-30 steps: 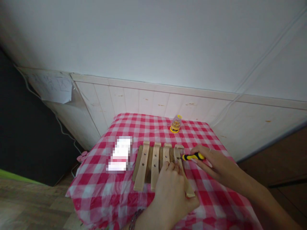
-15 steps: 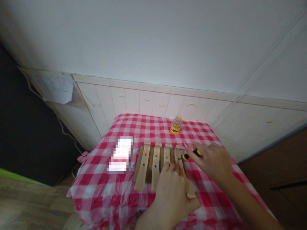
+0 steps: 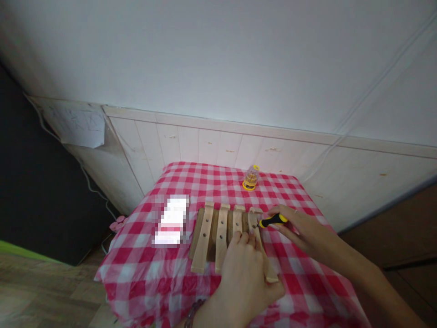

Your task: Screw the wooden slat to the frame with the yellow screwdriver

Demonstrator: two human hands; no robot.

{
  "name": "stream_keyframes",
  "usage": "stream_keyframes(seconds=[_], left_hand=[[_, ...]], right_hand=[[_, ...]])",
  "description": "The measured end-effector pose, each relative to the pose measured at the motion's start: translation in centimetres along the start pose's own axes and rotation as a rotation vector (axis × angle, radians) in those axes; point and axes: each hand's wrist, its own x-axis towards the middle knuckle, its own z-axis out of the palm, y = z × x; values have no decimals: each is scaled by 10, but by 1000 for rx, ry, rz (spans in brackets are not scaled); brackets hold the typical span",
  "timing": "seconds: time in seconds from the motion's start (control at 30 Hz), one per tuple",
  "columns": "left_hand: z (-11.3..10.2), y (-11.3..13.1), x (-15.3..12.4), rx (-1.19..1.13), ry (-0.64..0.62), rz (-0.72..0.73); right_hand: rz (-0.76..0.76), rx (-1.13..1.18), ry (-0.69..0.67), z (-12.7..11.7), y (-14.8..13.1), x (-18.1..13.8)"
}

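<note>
A wooden rack (image 3: 193, 239) of several pale curved slats (image 3: 202, 246), fixed with dark screws to a browner board, lies on the table. My left hand (image 3: 242, 273) lies over its right-hand slats, fingers bent and pressing them down; part of the slats is hidden beneath it. In my right hand (image 3: 297, 228) is a screwdriver (image 3: 273, 220) with a black and yellow handle, the fingers closed around the handle's rear end. Its tip meets the rightmost slat (image 3: 254, 218) at a screw, the shaft slanting up to the right.
Behind the rack stands a clear and yellow case of screwdriver bits (image 3: 251, 178). A blurred-out white phone-like rectangle (image 3: 172, 218) lies left of the rack. A red and white checked cloth (image 3: 150, 273) covers the table, which stands against a panelled wall (image 3: 191, 141).
My right hand has turned about the screwdriver handle, its wrist and forearm swinging out to the right, so more of the handle shows. My left hand and the rack stay in place.
</note>
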Motion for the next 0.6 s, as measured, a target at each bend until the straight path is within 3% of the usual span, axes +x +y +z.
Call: stream_keyframes(seconds=[0.27, 0.47, 0.6], left_hand=[[-2, 0, -1, 2, 17, -5], [1, 0, -1, -10, 26, -14], [3, -1, 0, -10, 39, 3]], right_hand=[[-47, -437, 354, 12, 1, 14], [130, -384, 452, 28, -5, 24], [12, 19, 434, 31, -4, 28]])
